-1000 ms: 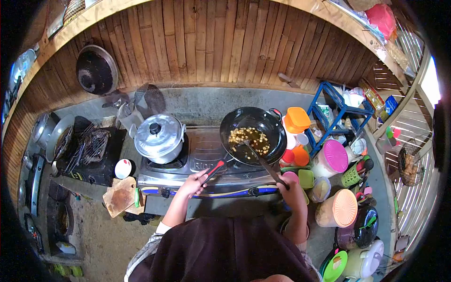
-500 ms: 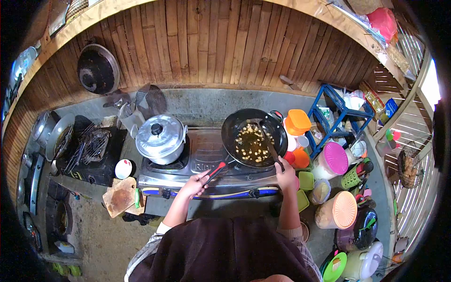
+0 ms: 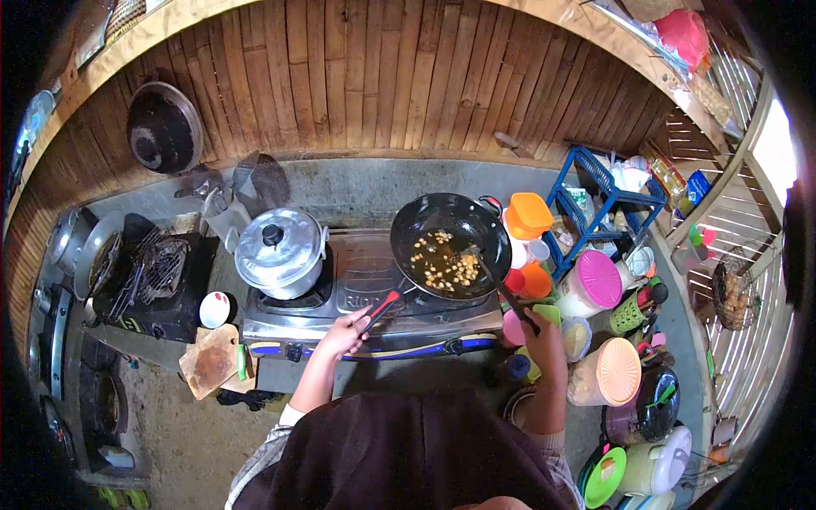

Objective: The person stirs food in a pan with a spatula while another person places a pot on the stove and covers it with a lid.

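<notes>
A black wok with oil and small browned pieces rests on the right side of the gas stove. My left hand is closed round the wok's black and red handle. In my right hand is the dark handle of a spatula, which reaches down into the wok's right side among the pieces. The spatula's blade is partly hidden by the food. Left of the wok, a lidded silver pot stands on the other burner.
A cutting board with a green-handled knife lies at the stove's left, near a small bowl. Orange containers, a blue rack and a pink-lidded tub crowd the right. A grill rack sits far left.
My right hand has moved right and down with the spatula. Pieces in the wok have gathered toward its lower right. The whole view has shifted slightly.
</notes>
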Demonstrator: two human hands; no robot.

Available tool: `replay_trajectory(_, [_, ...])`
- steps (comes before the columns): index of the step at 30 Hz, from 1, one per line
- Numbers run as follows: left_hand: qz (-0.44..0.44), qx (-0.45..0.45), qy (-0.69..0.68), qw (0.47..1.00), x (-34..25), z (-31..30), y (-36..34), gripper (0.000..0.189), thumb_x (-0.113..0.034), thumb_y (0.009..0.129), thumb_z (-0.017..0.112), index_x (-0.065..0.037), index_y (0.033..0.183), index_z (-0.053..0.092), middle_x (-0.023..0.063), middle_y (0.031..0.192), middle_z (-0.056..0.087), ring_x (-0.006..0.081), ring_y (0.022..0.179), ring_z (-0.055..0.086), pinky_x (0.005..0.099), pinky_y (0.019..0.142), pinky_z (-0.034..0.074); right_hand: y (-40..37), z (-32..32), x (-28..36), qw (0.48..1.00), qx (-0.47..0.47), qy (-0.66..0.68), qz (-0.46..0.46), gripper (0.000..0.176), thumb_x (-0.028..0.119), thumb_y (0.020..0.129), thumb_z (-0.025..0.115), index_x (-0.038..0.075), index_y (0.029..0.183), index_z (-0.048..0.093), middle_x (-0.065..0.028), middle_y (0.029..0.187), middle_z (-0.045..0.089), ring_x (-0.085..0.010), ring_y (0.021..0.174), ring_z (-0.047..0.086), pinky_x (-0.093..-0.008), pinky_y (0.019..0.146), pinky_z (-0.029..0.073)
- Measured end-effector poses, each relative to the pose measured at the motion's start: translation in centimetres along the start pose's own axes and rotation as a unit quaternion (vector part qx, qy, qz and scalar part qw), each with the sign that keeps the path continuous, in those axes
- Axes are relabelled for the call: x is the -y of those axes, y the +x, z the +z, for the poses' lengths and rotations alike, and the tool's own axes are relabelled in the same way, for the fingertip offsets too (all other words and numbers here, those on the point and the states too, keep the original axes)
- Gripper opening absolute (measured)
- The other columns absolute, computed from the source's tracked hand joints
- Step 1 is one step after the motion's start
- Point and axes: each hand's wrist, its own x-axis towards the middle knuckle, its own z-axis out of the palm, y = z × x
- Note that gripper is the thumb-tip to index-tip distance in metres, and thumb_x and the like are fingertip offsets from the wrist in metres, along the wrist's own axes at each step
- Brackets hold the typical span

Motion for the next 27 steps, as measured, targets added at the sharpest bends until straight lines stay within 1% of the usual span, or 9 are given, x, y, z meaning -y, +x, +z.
replay_trajectory(1, [0.001,-0.002,0.001,1.000,0.0,0.0,0.0,0.041,-0.023,0.093,0.048,-0.021,0.133,0.041,-0.0023,0.064,0.046,0.0045,0.043,0.033,0.0198,0.037,0.025,-0.4,-0.7,0.7,1.000,0.005,-0.002,-0.009,0.031,0.012,0.079,0.061,0.001,0.108,0.059,-0.0233,0.091,0.062,-0.0316,0.082,0.063,-0.0356,0.072,0.048])
replay_trajectory(5, [0.000,-0.004,-0.003,1.000,0.4,-0.2,0.3,0.042,-0.024,0.092,0.049,-0.021,0.133,0.041,-0.0021,0.065,0.047,0.0047,0.043,0.033,0.0198,0.037,0.025,-1.6,-2.2,-0.6,0.999,0.016,-0.037,-0.011,0.031,0.013,0.079,0.061,0.001,0.108,0.059,-0.0225,0.092,0.062,-0.0316,0.084,0.063,-0.0358,0.072,0.048])
replay_trajectory(7, [0.001,-0.009,-0.005,1.000,0.4,-0.1,0.3,0.042,-0.024,0.092,0.049,-0.021,0.133,0.041,-0.0018,0.065,0.047,0.0049,0.044,0.034,0.0198,0.038,0.025,-2.4,-3.3,-0.1,0.999,0.031,-0.044,-0.006,0.025,0.015,0.082,0.059,0.004,0.104,0.061,-0.0218,0.092,0.062,-0.0365,0.085,0.061,-0.0390,0.073,0.047])
replay_trajectory(10, [0.001,-0.006,-0.008,1.000,0.3,-0.1,0.1,0.043,-0.024,0.092,0.049,-0.021,0.133,0.041,-0.0017,0.065,0.046,0.0050,0.044,0.034,0.0197,0.038,0.026,-2.9,-4.1,-0.6,0.998,0.062,-0.018,-0.002,0.025,0.015,0.082,0.059,0.002,0.103,0.061,-0.0220,0.091,0.062,-0.0365,0.085,0.061,-0.0390,0.074,0.047])
replay_trajectory(17, [0.016,-0.007,0.007,1.000,0.5,-0.1,0.3,0.043,-0.024,0.092,0.049,-0.020,0.134,0.040,-0.0020,0.064,0.046,0.0053,0.044,0.035,0.0200,0.037,0.026,-4.3,-6.6,1.7,0.998,0.057,-0.018,0.028,0.026,0.013,0.081,0.059,0.002,0.104,0.061,-0.0224,0.089,0.062,-0.0370,0.082,0.061,-0.0393,0.072,0.047])
replay_trajectory(19, [0.010,-0.008,0.001,1.000,0.2,0.0,0.0,0.043,-0.024,0.092,0.049,-0.020,0.134,0.040,-0.0021,0.063,0.045,0.0052,0.044,0.034,0.0202,0.037,0.026,-4.5,-7.1,1.2,0.999,0.021,-0.046,-0.009,0.031,0.012,0.078,0.064,0.001,0.106,0.061,-0.0145,0.072,0.063,-0.0148,0.061,0.053,-0.0302,0.061,0.044])
replay_trajectory(23, [0.008,-0.011,0.004,1.000,0.3,-0.1,0.1,0.043,-0.025,0.092,0.048,-0.020,0.134,0.040,-0.0021,0.063,0.045,0.0051,0.043,0.034,0.0204,0.037,0.027,-5.0,-7.6,0.7,0.999,0.022,-0.049,0.001,0.032,0.012,0.077,0.065,0.002,0.107,0.061,-0.0155,0.073,0.063,-0.0145,0.062,0.054,-0.0298,0.062,0.045])
replay_trajectory(26, [0.007,-0.009,0.009,1.000,-0.1,0.1,-0.1,0.042,-0.024,0.092,0.048,-0.020,0.134,0.040,-0.0021,0.063,0.045,0.0050,0.043,0.035,0.0207,0.037,0.027,-5.2,-7.4,1.3,0.998,0.022,-0.061,0.025,0.031,0.013,0.077,0.065,0.002,0.106,0.061,-0.0173,0.077,0.064,-0.0177,0.064,0.057,-0.0303,0.064,0.046])
replay_trajectory(27, [0.005,-0.010,0.009,1.000,-0.2,0.1,-0.1,0.042,-0.024,0.092,0.048,-0.019,0.134,0.040,-0.0021,0.063,0.045,0.0050,0.043,0.035,0.0208,0.037,0.027,-5.2,-7.3,2.1,0.998,0.032,-0.049,0.011,0.029,0.012,0.078,0.063,0.003,0.105,0.061,-0.0190,0.085,0.063,-0.0272,0.074,0.059,-0.0350,0.069,0.046])
